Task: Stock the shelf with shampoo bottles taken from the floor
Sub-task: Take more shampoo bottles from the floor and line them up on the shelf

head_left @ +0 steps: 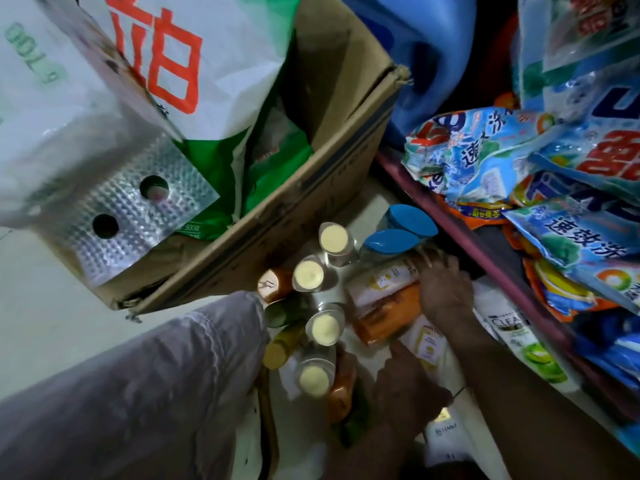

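Shampoo bottles (382,303) lie on the floor at five o'clock; right hand (445,292) rests spread on them (left hand (403,386) points one finger).

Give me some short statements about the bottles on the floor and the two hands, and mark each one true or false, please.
1. The cardboard box stands left of the upright bottles. True.
2. The blue caps lie inside the box. False: they stand on the floor beside it.
3. The right hand rests on lying bottles. True.
4. The left hand holds a detergent bag. False: it is down among the floor bottles.
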Demonstrator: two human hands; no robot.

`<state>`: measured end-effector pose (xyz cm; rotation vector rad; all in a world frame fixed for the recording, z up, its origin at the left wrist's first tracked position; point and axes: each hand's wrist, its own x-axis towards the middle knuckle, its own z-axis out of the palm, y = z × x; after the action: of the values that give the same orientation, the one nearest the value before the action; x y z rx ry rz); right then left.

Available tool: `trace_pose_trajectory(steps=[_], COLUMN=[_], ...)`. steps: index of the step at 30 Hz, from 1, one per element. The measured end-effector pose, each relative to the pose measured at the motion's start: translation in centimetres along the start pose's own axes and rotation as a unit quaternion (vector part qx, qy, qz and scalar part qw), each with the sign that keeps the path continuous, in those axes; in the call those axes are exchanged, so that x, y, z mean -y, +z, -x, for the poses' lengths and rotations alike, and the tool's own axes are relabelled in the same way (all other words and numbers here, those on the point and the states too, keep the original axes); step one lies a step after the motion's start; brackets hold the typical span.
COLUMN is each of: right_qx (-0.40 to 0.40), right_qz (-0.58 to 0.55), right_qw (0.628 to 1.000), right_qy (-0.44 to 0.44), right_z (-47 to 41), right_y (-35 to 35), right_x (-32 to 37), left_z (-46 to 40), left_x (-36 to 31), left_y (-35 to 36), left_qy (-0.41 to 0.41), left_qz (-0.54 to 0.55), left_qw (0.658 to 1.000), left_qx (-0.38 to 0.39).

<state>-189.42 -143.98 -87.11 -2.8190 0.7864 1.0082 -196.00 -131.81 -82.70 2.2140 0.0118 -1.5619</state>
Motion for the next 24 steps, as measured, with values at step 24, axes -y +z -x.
trace_pose_trajectory(steps=[24], right_qx=[0.083], right_qz=[-0.067], right_qw=[0.988], right_qy=[-0.113], right_z=[6.7], right_y=[-3.9], right_x=[-1.7], left_z=[2.4], left_x=[-1.3], left_y=[-4.3], left_qy=[-0.036], left_qz=[0.170], left_qw=[0.980], left_qx=[0.092])
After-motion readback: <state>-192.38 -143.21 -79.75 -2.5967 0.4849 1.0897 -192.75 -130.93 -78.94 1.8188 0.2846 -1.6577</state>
